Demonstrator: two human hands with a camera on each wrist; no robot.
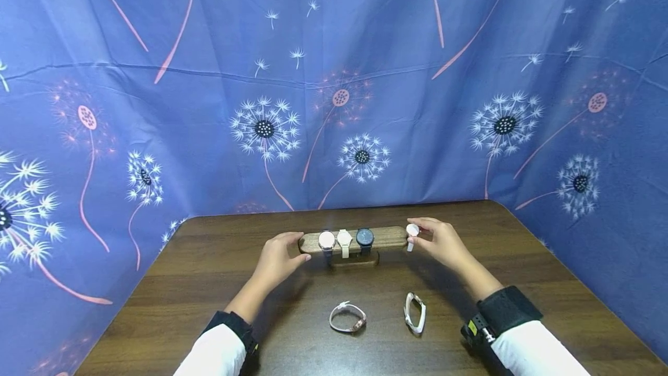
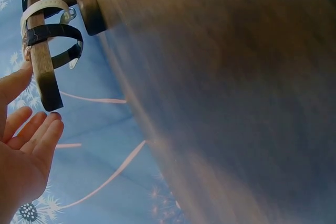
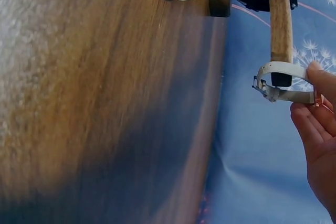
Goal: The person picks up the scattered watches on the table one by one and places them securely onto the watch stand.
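Note:
A wooden watch stand [image 1: 388, 237] with a horizontal bar stands on the table. It bears a dark-strapped watch with a pale face [image 1: 326, 241], a cream watch [image 1: 344, 238] and a black watch [image 1: 365, 238]. My left hand [image 1: 276, 260] holds the bar's left end between thumb and fingers; the left wrist view shows the thumb [image 2: 20, 80] against the bar. At the right end, my right hand [image 1: 443, 242] pinches a white watch [image 1: 413, 230] by its case. In the right wrist view its buckled strap [image 3: 283, 68] loops around the bar's tip.
Two more watches lie on the brown table [image 1: 209, 306] nearer me: a pale pink-banded watch [image 1: 348, 318] and a white-banded watch [image 1: 414, 313]. A blue curtain [image 1: 313, 190] with dandelion print hangs behind the table's far edge and at both sides.

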